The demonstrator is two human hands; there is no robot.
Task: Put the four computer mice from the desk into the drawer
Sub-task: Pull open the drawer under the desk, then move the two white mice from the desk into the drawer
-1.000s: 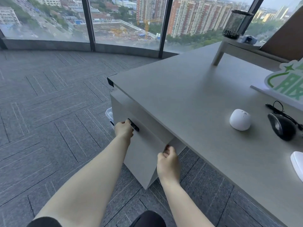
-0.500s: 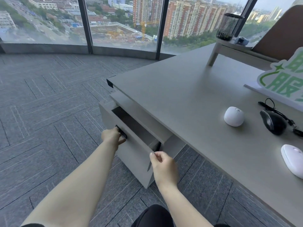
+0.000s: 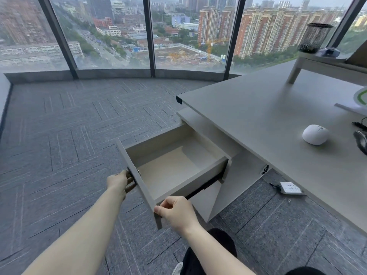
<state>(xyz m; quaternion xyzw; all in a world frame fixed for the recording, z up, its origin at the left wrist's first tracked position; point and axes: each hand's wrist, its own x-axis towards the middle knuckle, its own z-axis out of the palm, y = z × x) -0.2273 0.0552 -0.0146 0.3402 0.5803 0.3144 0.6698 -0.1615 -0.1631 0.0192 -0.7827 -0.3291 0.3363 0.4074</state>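
Note:
The grey drawer (image 3: 200, 176) stands pulled far out from under the desk (image 3: 258, 120), and its pale inside is bare. My left hand (image 3: 119, 182) grips the dark handle on the drawer front. My right hand (image 3: 175, 212) pinches the near corner of the drawer front. A round white mouse (image 3: 315, 134) lies on the desk at the right. A black wired mouse (image 3: 361, 141) is cut off by the right edge of the frame. No other mice are in view.
A white power strip (image 3: 290, 187) lies on the carpet under the desk. At the far right of the desk, a raised shelf (image 3: 317, 62) carries a black mesh pen cup (image 3: 315, 37). A green-and-white sign (image 3: 360, 97) stands at the desk's right edge. Floor-to-ceiling windows lie ahead.
The drawer went from shut to slightly out to pulled far out toward me, both hands staying on its front. The view swung left, so the second white mouse left the frame.

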